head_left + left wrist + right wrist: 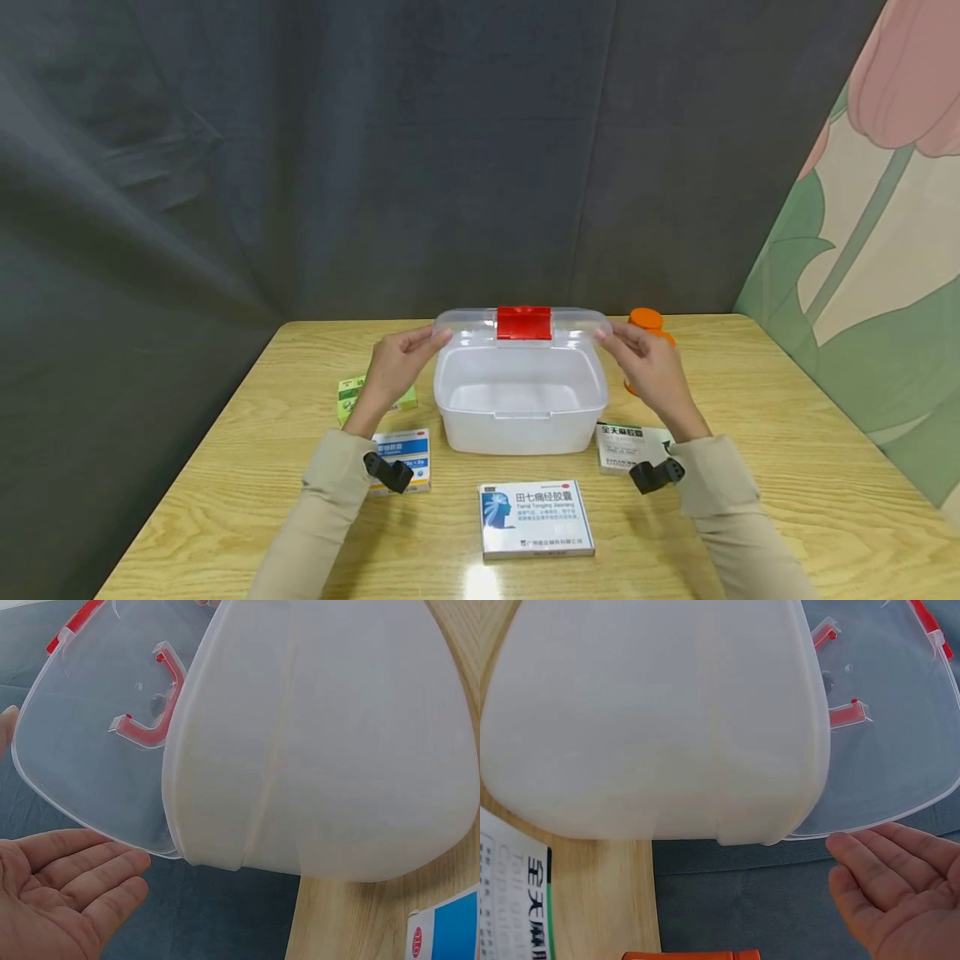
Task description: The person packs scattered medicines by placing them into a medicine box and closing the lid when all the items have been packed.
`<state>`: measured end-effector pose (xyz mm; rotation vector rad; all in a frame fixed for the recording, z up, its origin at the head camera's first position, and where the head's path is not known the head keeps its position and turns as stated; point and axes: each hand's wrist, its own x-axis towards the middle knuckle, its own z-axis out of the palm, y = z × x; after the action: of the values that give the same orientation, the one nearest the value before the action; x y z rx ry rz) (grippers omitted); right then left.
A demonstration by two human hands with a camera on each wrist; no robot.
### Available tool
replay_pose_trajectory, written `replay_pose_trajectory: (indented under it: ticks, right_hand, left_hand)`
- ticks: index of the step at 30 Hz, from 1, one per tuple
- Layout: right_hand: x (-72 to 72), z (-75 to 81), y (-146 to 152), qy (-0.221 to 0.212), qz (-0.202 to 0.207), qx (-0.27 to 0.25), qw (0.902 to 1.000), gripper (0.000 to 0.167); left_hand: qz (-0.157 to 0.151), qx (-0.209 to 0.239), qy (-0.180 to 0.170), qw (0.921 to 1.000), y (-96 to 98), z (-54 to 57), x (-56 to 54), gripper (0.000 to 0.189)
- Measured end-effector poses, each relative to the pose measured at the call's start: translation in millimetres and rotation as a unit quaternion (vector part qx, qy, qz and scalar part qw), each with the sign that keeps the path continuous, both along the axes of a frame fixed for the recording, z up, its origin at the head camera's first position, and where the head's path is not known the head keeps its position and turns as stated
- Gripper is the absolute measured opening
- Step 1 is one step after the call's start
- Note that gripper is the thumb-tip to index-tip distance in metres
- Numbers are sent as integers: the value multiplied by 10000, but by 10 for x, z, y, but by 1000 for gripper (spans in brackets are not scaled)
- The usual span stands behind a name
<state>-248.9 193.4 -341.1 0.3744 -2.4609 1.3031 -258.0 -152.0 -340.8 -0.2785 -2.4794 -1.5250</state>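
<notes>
A translucent white plastic box (517,435) stands at the table's middle, its inside visible from the front. Its clear lid (577,320) is hinged up at the back, with a red latch (523,323) on the upper edge. My left hand (393,371) pinches the lid's left side, thumb on the near face and fingers behind. At the lid's right side, my right hand (652,375) pinches it the same way. Through the lid, a red carrying handle (154,727) shows in the left wrist view.
A white medicine box (536,521) lies in front. Left are a blue-and-white box (408,454) and a green box (405,401), partly behind my arm. A white-and-green box (626,450) and orange-capped bottles (645,318) are at right. Dark curtain (450,167) hangs behind.
</notes>
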Motion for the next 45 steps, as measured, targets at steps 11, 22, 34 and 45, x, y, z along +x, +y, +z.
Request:
replay_pose_trajectory:
  ticks: [11, 22, 34, 45]
  right_hand:
    - [3, 81, 1, -173, -151, 160, 9996, 60]
    - [-21, 113, -3, -306, -127, 150, 9993, 64]
    - [-3, 148, 25, -435, -163, 41, 9989, 68]
    - [-78, 111, 22, -118, -153, -5, 9998, 64]
  left_hand:
    - [74, -380, -10, 9992, -11, 93, -14, 64]
    - [183, -241, -202, 9993, 13, 131, -22, 66]
    - [122, -334, 71, 9993, 39, 188, -62, 60]
    - [260, -347, 152, 9989, 31, 219, -110, 59]
